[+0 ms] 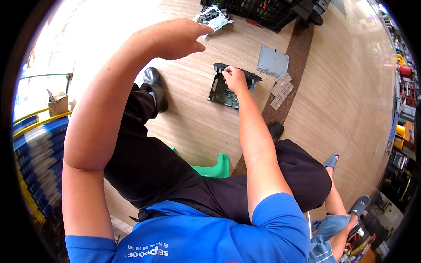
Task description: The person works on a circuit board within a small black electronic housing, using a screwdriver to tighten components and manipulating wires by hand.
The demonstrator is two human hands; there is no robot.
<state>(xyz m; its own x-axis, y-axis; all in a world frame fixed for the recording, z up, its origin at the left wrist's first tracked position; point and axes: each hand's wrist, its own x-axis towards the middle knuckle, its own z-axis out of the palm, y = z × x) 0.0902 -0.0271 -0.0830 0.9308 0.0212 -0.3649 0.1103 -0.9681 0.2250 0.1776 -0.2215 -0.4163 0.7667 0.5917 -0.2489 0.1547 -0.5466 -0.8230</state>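
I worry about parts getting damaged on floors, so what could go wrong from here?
The green circuit board lies uncovered under the right hand, so a slipping finger might scratch or bend something on it. The perforated metal piece lies loose on the floor near the right shoe and could be stepped on. The left hand might catch on the silvery metal part.

Pale, streaked floor (346,94) (crossed by a dark brown band (300,48)) fills the middle; glare (83,44) washes the upper left; cluttered shelving (407,90) lines the right edge.
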